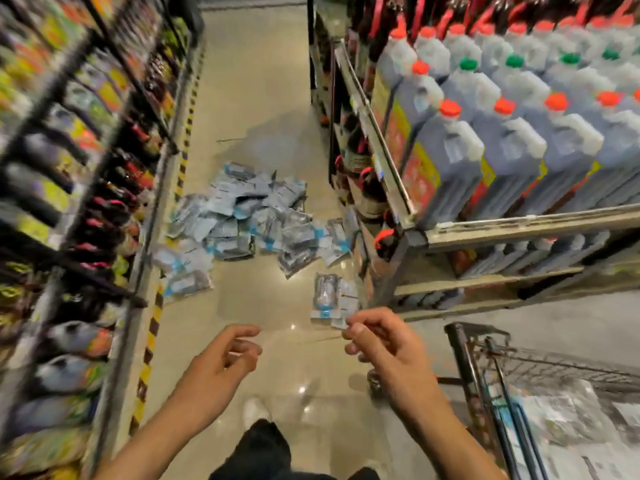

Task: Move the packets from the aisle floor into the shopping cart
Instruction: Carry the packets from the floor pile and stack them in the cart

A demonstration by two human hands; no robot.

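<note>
Packets of pale blue-and-white plastic (242, 216) lie heaped on the beige aisle floor (256, 98), ahead of both hands. Nearest, one stray packet (327, 299) lies lengthwise just beyond the right hand (377, 344). Both it and the left hand (221, 362) hang loosely curled, empty; the wire shopping cart (485, 368) stands right.

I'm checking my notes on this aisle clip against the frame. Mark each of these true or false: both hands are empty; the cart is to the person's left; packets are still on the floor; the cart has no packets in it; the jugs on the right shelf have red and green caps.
1. Both hands are empty. True: the left hand and right hand hold nothing.
2. The cart is on the left. False: the shopping cart stands to the right.
3. Packets remain on the floor. True: a pile of packets lies ahead.
4. The cart is empty. False: packets in the cart show.
5. Red and green caps. True, on the jugs.
</note>
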